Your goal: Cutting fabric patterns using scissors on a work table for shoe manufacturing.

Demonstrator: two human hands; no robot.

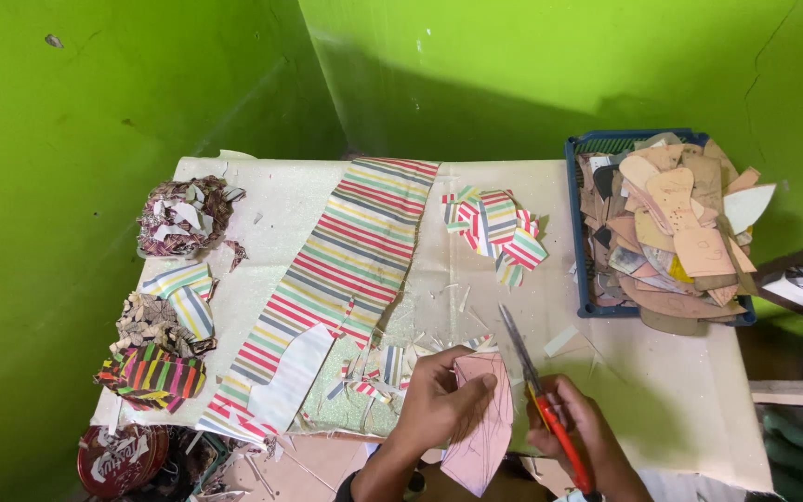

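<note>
My left hand (439,402) grips a pink cardboard pattern piece (482,429) near the table's front edge. My right hand (580,429) holds red-handled scissors (539,390), blades together and pointing away from me, just right of the pattern. A long striped fabric strip (346,270) lies diagonally on the white table (662,390), with a curved notch cut out of its near end. A pile of cut striped pieces (494,228) rests beyond the scissors. Small striped scraps (378,367) litter the surface left of my left hand.
A blue basket (580,279) heaped with brown and pink cardboard patterns stands at the right. Piles of cut patterned pieces (155,344) and a bowl of scraps (183,216) line the left edge. A round red tin (121,460) sits low left. Green walls enclose the table.
</note>
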